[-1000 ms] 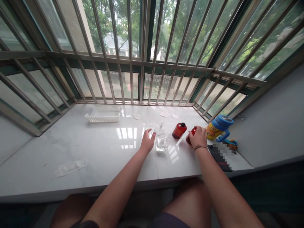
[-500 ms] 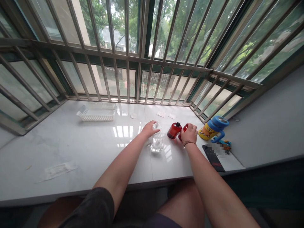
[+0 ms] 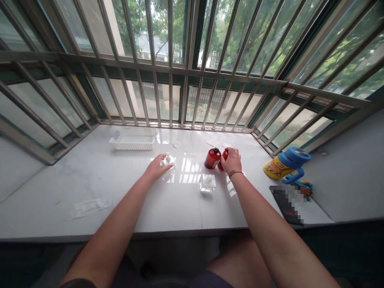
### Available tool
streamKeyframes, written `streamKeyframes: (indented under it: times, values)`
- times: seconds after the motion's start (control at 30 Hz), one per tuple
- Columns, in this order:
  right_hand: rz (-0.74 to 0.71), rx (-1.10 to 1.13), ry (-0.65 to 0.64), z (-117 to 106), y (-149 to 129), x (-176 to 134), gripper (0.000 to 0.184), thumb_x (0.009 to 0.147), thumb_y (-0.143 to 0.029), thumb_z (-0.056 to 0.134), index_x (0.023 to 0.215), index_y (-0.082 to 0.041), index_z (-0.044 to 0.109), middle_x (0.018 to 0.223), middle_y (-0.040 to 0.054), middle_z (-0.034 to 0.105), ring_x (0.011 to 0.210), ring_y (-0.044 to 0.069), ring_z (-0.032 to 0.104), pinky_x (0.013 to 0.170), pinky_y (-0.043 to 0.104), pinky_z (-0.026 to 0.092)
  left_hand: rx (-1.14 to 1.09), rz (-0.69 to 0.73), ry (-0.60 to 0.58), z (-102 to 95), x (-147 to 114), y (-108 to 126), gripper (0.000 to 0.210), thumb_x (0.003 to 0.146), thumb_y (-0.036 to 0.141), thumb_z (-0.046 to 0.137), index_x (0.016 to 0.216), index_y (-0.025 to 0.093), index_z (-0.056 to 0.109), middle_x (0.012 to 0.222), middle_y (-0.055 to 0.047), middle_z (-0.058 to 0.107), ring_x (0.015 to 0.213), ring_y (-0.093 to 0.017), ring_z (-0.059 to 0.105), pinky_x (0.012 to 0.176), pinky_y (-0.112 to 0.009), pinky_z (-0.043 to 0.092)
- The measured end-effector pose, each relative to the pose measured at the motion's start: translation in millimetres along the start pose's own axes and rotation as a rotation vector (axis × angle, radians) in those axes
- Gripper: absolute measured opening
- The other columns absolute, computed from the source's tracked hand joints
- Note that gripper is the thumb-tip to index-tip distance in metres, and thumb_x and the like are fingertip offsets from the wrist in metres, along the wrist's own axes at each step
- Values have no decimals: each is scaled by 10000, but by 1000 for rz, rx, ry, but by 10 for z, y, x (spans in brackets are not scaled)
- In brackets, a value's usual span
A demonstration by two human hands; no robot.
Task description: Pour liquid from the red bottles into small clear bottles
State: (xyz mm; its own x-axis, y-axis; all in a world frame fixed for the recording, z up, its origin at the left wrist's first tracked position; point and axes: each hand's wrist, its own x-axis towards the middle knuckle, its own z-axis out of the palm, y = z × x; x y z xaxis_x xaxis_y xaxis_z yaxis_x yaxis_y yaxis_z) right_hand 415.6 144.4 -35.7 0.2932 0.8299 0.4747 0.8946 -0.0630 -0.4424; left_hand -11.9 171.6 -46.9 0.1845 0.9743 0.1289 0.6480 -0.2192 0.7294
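My left hand [image 3: 156, 168] is closed round a small clear glass bottle [image 3: 168, 161] on the white counter, thumb on its near side and fingers on the far side. My right hand [image 3: 233, 161] grips a red bottle [image 3: 225, 154], mostly hidden behind the fingers. Just left of it stands a second red bottle [image 3: 213, 158] with a black top, close against the first. Nearer to me, between my forearms, sits another clear glass bottle [image 3: 207, 184], which neither hand touches.
A white perforated basket [image 3: 133, 143] is at the back left of the counter [image 3: 168, 208]. Toward the right are a blue and yellow mug-like flask [image 3: 283, 164] and a dark flat object [image 3: 283, 204]. A clear wrapper [image 3: 90, 207] lies front left. Metal bars [image 3: 192, 73] line the windows.
My left hand has moved left with its clear glass bottle, away from the other one. The red bottles and my right hand have shifted somewhat left. The view has turned slightly.
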Motion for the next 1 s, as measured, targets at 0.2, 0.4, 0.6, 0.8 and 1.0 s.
streamKeyframes:
  times: [0.2, 0.4, 0.6, 0.8, 1.0]
  values:
    - [-212, 111, -126, 275, -469, 93, 387, 918, -369, 645, 1275, -234, 578, 1342, 152, 557, 1245, 328, 543, 1142, 521, 451, 24, -83, 85, -404, -335, -272, 683, 819, 618, 791, 1355, 248, 587, 1408, -151, 697, 1342, -379, 652, 1065, -485, 560]
    - [-310, 160, -218, 80, -454, -4, 382, 901, -401, 684, 1243, -257, 591, 1324, 130, 585, 1202, 320, 590, 1097, 521, 512, 40, -129, 85, -620, -553, -383, 696, 830, 653, 755, 1362, 248, 565, 1431, -156, 678, 1376, -381, 631, 1117, -507, 528]
    - [-290, 135, -195, -490, 45, -435, 378, 916, -426, 663, 1237, -242, 585, 1293, 142, 598, 1222, 334, 600, 1108, 549, 521, 51, -133, 53, -767, -806, -417, 658, 858, 677, 708, 1340, 248, 578, 1455, -158, 663, 1373, -395, 630, 1118, -523, 526]
    - [-297, -88, -121, -896, 335, -727, 517, 979, -507, 637, 1411, -227, 595, 1577, 217, 409, 1479, 437, 457, 1190, 655, 459, 19, -133, -101, -932, -986, -324, 686, 862, 656, 713, 1413, 279, 550, 1496, -141, 641, 1376, -392, 627, 1065, -500, 556]
    - [-578, -70, -57, -944, -339, -985, 577, 1012, -472, 658, 1525, -254, 509, 1688, 186, 373, 1567, 416, 377, 1255, 658, 401, -41, -165, 37, -732, -938, -81, 748, 835, 691, 739, 1430, 268, 578, 1335, -102, 721, 1258, -359, 684, 1094, -478, 535]
